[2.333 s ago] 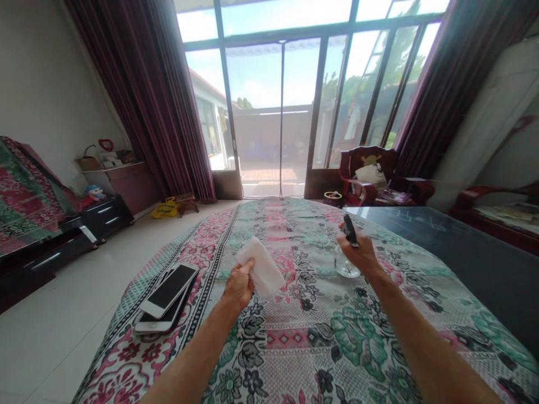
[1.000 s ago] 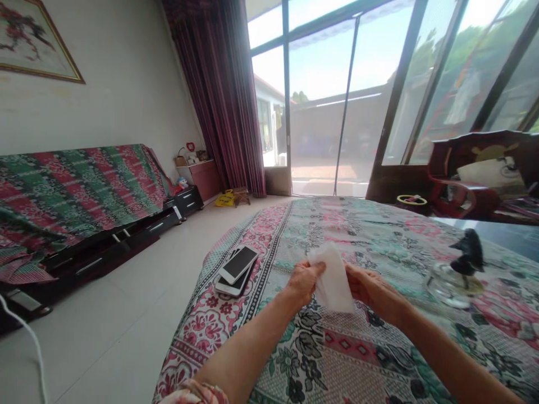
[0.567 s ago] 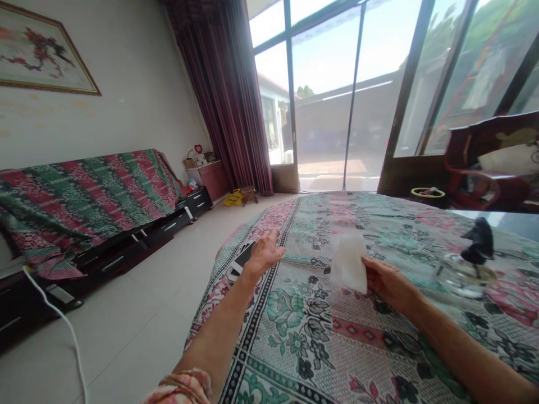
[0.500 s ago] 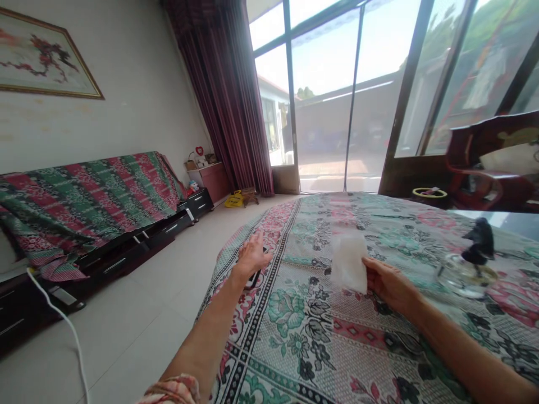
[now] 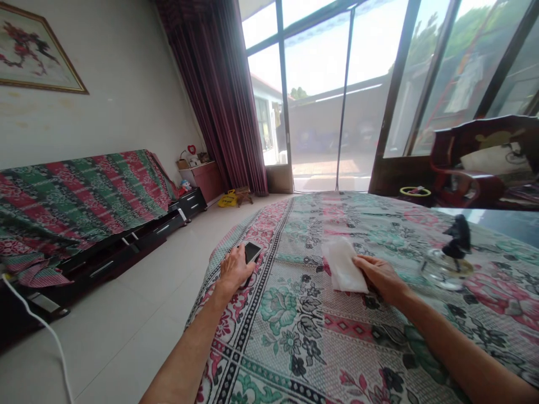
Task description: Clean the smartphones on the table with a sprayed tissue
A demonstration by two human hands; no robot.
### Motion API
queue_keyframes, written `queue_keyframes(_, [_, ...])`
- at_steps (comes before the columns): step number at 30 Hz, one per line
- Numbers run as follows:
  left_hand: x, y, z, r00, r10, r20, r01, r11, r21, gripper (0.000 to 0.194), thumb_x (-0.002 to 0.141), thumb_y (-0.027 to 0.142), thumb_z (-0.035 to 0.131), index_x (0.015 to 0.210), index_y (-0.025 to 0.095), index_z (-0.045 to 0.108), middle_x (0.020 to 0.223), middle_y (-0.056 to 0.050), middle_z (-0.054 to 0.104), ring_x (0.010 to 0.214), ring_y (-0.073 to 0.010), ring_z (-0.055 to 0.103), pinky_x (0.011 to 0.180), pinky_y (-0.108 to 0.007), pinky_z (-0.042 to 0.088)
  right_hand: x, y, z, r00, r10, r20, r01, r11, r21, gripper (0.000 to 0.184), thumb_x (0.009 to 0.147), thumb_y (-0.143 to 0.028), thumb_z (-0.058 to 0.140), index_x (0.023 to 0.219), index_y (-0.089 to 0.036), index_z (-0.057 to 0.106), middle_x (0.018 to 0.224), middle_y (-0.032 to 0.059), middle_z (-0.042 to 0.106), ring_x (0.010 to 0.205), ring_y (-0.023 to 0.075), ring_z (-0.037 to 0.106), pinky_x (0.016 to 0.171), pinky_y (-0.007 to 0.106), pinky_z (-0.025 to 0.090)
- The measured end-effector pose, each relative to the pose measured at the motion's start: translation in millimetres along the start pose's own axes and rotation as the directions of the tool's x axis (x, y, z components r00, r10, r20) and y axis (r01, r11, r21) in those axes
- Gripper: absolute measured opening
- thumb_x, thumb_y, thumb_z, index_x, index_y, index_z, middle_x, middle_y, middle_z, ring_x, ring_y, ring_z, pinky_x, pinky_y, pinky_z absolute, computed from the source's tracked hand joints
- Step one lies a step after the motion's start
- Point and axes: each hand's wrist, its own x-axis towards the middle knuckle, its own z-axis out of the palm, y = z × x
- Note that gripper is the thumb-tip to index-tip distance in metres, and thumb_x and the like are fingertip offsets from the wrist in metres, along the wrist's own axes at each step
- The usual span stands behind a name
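Observation:
My left hand is closed around a dark-screened smartphone near the left edge of the cloth-covered table. The phone's upper part shows beyond my fingers; the rest is hidden under them. Between the fingers and thumb of my right hand is a folded white tissue, held just over the patterned tablecloth. To the right of that hand stands a clear spray bottle with a black spray head.
Beyond the floor on the left is a low black cabinet under a striped cloth. A white cable runs along the floor. A dark wooden chair stands at the back right, by the glass doors.
My left hand has gone from lying over the phone with fingers stretched to gripping it, and the phone's screen shows more. The tissue has tilted in my right hand. The view has shifted slightly right.

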Motion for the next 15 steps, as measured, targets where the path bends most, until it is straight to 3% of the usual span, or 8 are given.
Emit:
queue_keyframes(5, [2,-4,5.7,0.999,0.021,-0.04,-0.021,1.0,0.001,0.058,0.079,0.04,0.056,0.132,0.021,0.045,0.116,-0.012,0.063,0.104,-0.0294,0.059,0.087,-0.036,0.044,4,-10,-17,0.989,-0.024,-0.149,-0.04,0.912,-0.408,0.023,0.077,-0.034,0.056,0.077,-0.016,0.069,0.061,0.0026,0.066,0.054,0.0152,0.059,0.042,0.019,0.038])
queue_keyframes(10, [4,-8,7.1,0.994,0.077,-0.08,-0.08,0.996,-0.036,0.058,0.078,0.038,0.056,0.131,0.016,0.047,0.114,-0.013,0.065,0.104,-0.0271,0.059,0.092,-0.034,0.041,3,-23,-26,0.993,0.097,-0.067,-0.116,0.899,-0.423,0.03,0.082,-0.039,0.046,0.075,-0.016,0.065,0.057,0.0012,0.059,0.051,0.0134,0.056,0.043,0.019,0.04])
queue_keyframes(15, [3,-7,3.3,0.991,0.074,-0.109,-0.081,0.995,-0.064,0.055,0.077,0.037,0.059,0.127,0.018,0.05,0.112,-0.01,0.067,0.101,-0.0251,0.061,0.091,-0.032,0.041,6,-16,-30,0.997,0.025,-0.068,-0.057,0.848,-0.526,0.026,0.075,-0.03,0.055,0.091,-0.015,0.069,0.057,-0.0009,0.06,0.048,0.0113,0.052,0.043,0.019,0.035])
